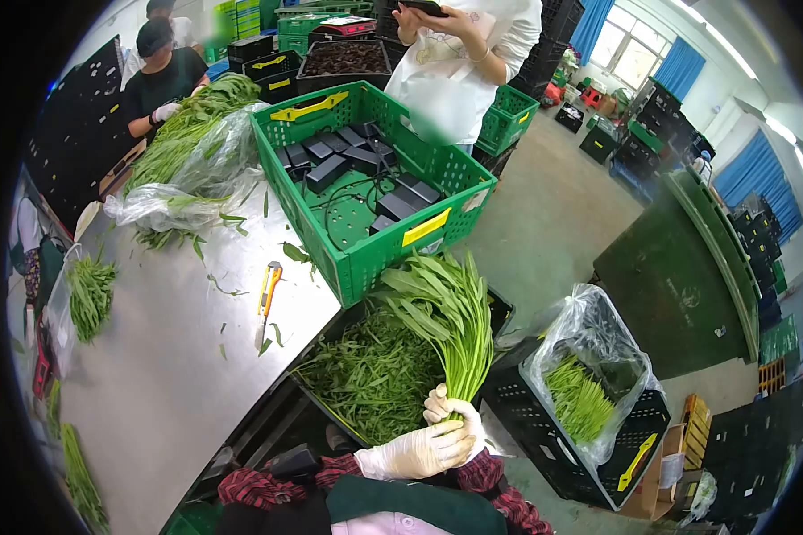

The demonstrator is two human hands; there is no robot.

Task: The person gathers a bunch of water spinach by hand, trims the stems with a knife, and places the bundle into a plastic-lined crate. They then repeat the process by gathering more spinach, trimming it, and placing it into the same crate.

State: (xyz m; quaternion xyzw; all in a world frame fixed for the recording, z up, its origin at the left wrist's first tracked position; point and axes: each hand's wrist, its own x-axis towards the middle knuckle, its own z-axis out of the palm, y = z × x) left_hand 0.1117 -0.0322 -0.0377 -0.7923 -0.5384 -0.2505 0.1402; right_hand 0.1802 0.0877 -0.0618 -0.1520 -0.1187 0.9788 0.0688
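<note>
A bunch of water spinach [467, 357] stands upright in front of me, leaves at the top and pale stems at the bottom. My right hand [469, 433], in a white glove, is closed round the lower stems. My left hand [412, 455], gloved too, comes in from the left and closes on the stem ends against the right hand. Some of its fingertips are hidden there. Just behind the bunch is a dark crate full of loose leafy greens [366, 379]. An orange box cutter [269, 294] lies on the metal table [178, 357], its blade toward me.
A green crate [348, 267] holding black adapters and cables sits at the table's corner. To the right are a black crate [544, 446] with a plastic liner and greens, and a large green bin [669, 276]. Bagged greens [192, 143] lie at the far left. Two co-workers are nearby, one holding a phone [424, 7].
</note>
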